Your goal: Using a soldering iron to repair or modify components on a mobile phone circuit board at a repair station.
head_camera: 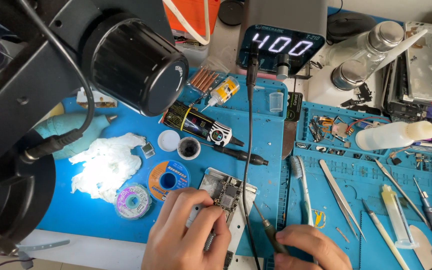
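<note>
- We have one view only, from a camera worn on the person's head, so no second view shares the scene.
- We look steeply down at the worktop (101, 220), the person's side at the bottom edge.
- We sit close: the left hand (186, 232) and right hand (308, 247) are cut by the bottom edge.
- A microscope (71, 65) blocks our upper left, very near the lens.

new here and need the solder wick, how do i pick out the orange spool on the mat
Start at the crumpled white tissue on the blue mat. Just right of it, above the left hand, lies the orange spool. It is bigger than the purple spool beside it, and has a blue centre.
</note>
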